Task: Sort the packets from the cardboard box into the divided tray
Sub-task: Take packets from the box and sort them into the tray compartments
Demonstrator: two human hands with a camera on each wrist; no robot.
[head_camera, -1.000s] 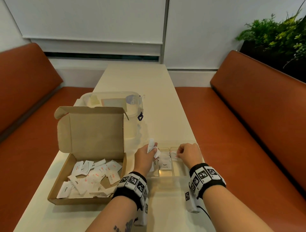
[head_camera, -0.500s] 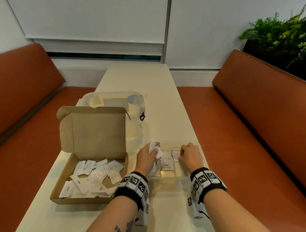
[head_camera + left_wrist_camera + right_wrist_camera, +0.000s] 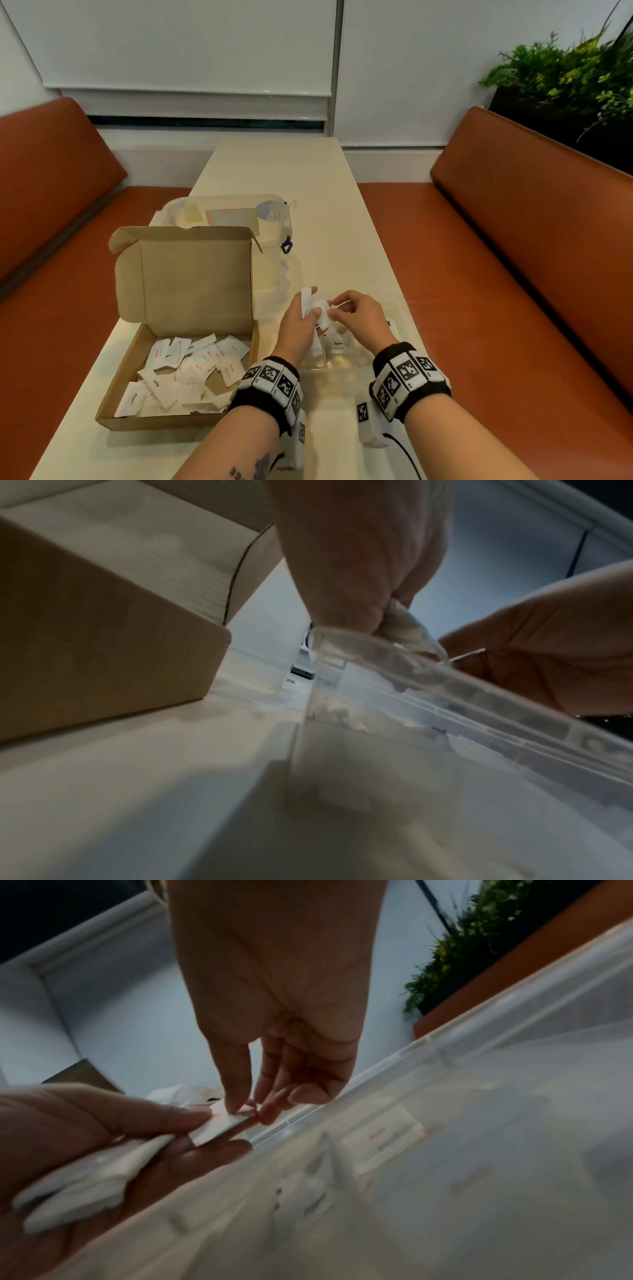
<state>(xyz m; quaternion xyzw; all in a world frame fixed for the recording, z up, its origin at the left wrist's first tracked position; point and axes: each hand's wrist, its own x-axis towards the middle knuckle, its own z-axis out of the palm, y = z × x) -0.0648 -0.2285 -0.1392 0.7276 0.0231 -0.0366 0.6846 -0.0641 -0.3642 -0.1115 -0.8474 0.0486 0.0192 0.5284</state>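
Observation:
An open cardboard box (image 3: pixel 130 373) at the left holds several white packets (image 3: pixel 191 370) with red or black print. To its right stands a clear divided tray (image 3: pixel 399 318) with a few packets in its compartments, one labelled in black (image 3: pixel 337 344). Above the tray's left end, my left hand (image 3: pixel 301 322) grips a small bunch of white packets (image 3: pixel 85 1180). My right hand (image 3: pixel 356 315) meets it there and pinches the tip of one packet (image 3: pixel 222 1123) between thumb and forefinger. That packet is still held by the left fingers too.
A clear lidded plastic container (image 3: pixel 233 219) stands behind the cardboard box, whose lid (image 3: pixel 195 274) is propped upright. The narrow cream table (image 3: pixel 308 192) runs between two orange benches (image 3: pixel 513 274). A planter with green foliage (image 3: pixel 565 75) is at the far right.
My right hand has left the tray's right compartment and moved left and up to the left hand, where it now pinches a packet. The left hand has stayed over the tray's left end.

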